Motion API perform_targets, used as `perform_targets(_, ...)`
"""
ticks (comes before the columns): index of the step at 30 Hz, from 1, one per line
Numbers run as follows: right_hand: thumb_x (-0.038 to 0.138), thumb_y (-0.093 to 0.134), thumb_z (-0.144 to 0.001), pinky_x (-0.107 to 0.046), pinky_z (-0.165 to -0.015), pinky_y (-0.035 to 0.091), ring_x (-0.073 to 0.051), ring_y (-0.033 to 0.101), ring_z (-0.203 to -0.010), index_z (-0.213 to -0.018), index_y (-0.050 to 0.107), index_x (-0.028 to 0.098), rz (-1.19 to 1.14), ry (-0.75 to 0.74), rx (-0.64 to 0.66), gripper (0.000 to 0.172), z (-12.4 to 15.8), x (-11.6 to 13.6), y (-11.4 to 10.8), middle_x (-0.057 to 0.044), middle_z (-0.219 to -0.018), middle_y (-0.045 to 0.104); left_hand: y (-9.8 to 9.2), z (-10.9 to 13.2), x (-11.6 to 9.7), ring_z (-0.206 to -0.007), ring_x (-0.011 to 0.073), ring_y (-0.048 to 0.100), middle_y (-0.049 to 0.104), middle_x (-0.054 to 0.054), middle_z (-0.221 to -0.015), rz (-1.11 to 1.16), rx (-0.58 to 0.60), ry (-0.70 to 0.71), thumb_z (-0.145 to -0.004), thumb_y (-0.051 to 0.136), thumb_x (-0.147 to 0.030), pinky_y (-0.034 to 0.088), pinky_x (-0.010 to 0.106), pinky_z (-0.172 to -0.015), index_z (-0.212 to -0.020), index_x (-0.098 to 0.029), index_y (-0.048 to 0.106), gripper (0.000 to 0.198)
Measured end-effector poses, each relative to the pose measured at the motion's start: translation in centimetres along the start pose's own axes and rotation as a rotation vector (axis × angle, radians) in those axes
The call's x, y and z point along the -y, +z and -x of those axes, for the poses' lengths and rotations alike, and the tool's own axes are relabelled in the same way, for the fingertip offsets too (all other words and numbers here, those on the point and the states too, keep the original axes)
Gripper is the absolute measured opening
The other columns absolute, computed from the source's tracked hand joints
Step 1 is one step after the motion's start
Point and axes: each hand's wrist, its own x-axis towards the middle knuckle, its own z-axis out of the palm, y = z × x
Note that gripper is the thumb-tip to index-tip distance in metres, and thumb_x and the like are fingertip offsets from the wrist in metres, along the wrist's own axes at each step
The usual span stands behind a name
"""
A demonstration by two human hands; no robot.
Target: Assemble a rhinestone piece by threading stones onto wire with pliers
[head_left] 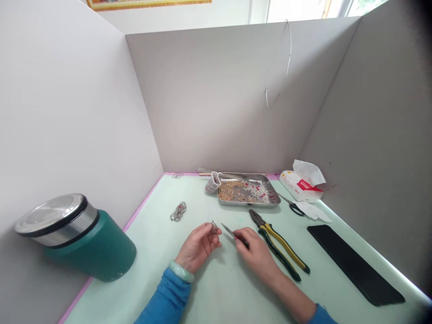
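My left hand (198, 244) is pinched around a small beaded wire ring (214, 227), held up between thumb and fingertips. The fingers hide part of it. Just to the right, my right hand (254, 253) grips a small pointed tool (228, 230) with a metal tip and dark handle; most of its body is covered. Its tip points up and left towards the ring, a short gap away. Beyond my left hand, a pile of beaded rings (178, 211) lies on the table. Pliers (276, 243) with green and yellow handles rest beside my right hand.
A metal tray (249, 203) holds gold, clear and red beads, with a small bag (212, 185) at its left. Scissors (297, 209), a tissue pack (300, 186) and a black flat case (354, 263) are on the right. A green flask (97, 247) stands left. Grey panels enclose the table.
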Motion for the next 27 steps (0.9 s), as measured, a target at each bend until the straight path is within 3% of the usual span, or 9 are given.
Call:
perform_targets(4, 0.04, 0.05, -0.085, -0.034, -0.073, 0.045, -0.021, 0.055, -0.087, -0.092, 0.063, 0.016, -0.917, 0.418, 0.244, 0.028, -0.5, 0.7, -1.7, -0.008, -0.092, 0.061, -0.1, 0.0, -0.2, -0.064, 0.0095, 0.061, 0.067, 0.008, -0.084, 0.0, -0.028, 0.006, -0.08, 0.064, -0.016, 0.053, 0.027, -0.07, -0.091, -0.01, 0.065, 0.013)
perform_targets(6, 0.04, 0.048, -0.088, -0.035, -0.07, 0.047, -0.02, 0.054, -0.087, -0.098, 0.063, 0.014, -1.244, 0.495, 0.393, 0.031, -0.4, 1.0, -1.7, -0.009, -0.093, 0.059, -0.1, -0.1, -0.2, -0.068, 0.0106, 0.063, 0.068, 0.01, -0.088, -0.013, -0.026, 0.006, -0.078, 0.065, -0.016, 0.052, 0.028, -0.075, -0.097, -0.008, 0.065, 0.02)
perform_targets(8, 0.037, 0.046, -0.09, -0.036, -0.067, 0.049, -0.019, 0.055, -0.086, -0.102, 0.062, 0.013, -1.406, 0.514, 0.494, 0.032, -0.2, 1.1, -1.3, -0.01, -0.092, 0.059, -0.2, -0.3, -0.1, -0.071, 0.0118, 0.064, 0.068, 0.011, -0.09, -0.026, -0.025, 0.013, -0.076, 0.068, -0.017, 0.051, 0.028, -0.079, -0.098, -0.007, 0.066, 0.024)
perform_targets(14, 0.033, 0.041, -0.092, -0.032, -0.057, 0.05, -0.02, 0.06, -0.074, -0.101, 0.059, 0.008, -1.398, 0.457, 0.633, 0.032, 0.7, 0.6, 0.5, -0.012, -0.083, 0.061, -0.2, -0.6, 0.1, -0.076, 0.015, 0.064, 0.07, 0.011, -0.088, -0.091, -0.095, 0.043, -0.07, 0.074, -0.021, 0.05, 0.027, -0.076, -0.094, -0.007, 0.069, 0.027)
perform_targets(17, 0.031, 0.04, -0.092, -0.03, -0.054, 0.049, -0.019, 0.061, -0.07, -0.103, 0.058, 0.008, -1.333, 0.422, 0.606, 0.031, 0.8, 0.4, 0.9, -0.013, -0.081, 0.062, 0.0, -0.5, 0.2, -0.074, 0.0143, 0.064, 0.07, 0.012, -0.086, -0.114, -0.139, 0.027, -0.068, 0.076, -0.022, 0.05, 0.025, -0.072, -0.092, -0.008, 0.07, 0.028)
perform_targets(27, 0.033, 0.042, -0.091, -0.028, -0.05, 0.049, -0.017, 0.06, -0.064, -0.103, 0.057, 0.008, -1.292, 0.401, 0.545, 0.031, 0.6, 0.3, 0.7, -0.01, -0.078, 0.062, 0.3, -0.3, 0.4, -0.07, 0.0144, 0.063, 0.071, 0.011, -0.088, -0.185, -0.1, 0.045, -0.068, 0.076, -0.024, 0.05, 0.029, -0.073, -0.091, -0.009, 0.072, 0.028)
